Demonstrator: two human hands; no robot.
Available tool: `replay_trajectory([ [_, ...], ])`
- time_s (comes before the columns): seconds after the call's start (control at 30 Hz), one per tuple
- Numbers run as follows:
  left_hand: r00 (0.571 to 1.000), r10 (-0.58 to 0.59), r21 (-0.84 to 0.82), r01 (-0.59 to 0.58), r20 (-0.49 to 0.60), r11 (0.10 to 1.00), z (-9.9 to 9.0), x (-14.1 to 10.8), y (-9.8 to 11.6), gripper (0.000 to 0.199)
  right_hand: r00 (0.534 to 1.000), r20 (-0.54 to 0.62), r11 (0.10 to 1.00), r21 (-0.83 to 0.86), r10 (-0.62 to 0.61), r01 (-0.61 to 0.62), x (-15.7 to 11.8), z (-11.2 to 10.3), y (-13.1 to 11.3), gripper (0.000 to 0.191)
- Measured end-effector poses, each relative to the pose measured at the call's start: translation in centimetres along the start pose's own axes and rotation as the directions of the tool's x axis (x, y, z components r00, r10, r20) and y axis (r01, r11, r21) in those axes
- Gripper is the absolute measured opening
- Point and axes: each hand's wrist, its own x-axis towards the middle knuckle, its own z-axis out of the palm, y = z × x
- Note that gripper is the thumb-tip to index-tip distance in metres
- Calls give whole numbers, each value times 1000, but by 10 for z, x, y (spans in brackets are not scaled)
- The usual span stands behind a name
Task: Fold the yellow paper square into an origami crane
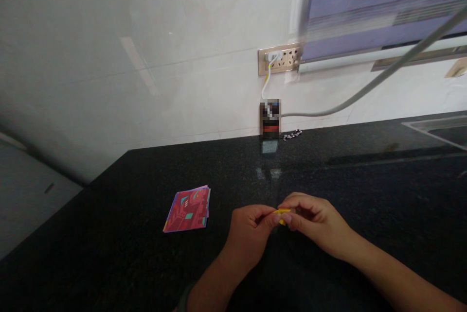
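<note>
Between my two hands, a small yellow piece that looks like folded paper (282,211) is pinched just above the dark counter. My left hand (251,229) is closed, its thumb and forefinger on the left end of the piece. My right hand (314,217) is closed too, with its thumb and fingertips on the right end. Fingertips cover much of the yellow piece, so its full shape is hidden. Left of my hands lies a loose stack of square patterned paper sheets (189,210), red and pink on top, with purple edges showing beneath.
The black speckled counter (120,234) meets a glossy tiled wall (189,83). A pixelated dark object (270,118) stands against the wall, beside a small beaded strand (293,134). A white charger (274,56) sits in the outlet panel (262,66). A grey hose (350,103) crosses at right.
</note>
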Motion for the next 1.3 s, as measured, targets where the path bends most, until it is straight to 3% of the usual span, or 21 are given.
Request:
replay_trajectory([
  [0.1,1000,19,47,-20,11,999,-1,0,2,22,999,33,999,36,16,-17,1,-1,-2,16],
  [0.47,997,-70,-136,73,27,988,-1,0,0,22,993,48,967,224,111,-119,0,2,0,16],
  [0.83,1000,-3,-77,5,19,997,-1,-3,3,22,990,17,959,248,140,-140,-2,7,1,20],
  [1.1,991,-109,-324,130,82,937,4,3,-1,15,989,-102,975,202,110,-88,-1,7,5,18],
  [1.2,994,-84,-264,101,76,959,4,2,-4,19,987,-75,972,201,140,-123,-1,9,7,15],
  [1.3,994,-45,-149,61,103,987,3,0,-5,22,994,-69,989,127,90,-81,0,10,6,14],
])
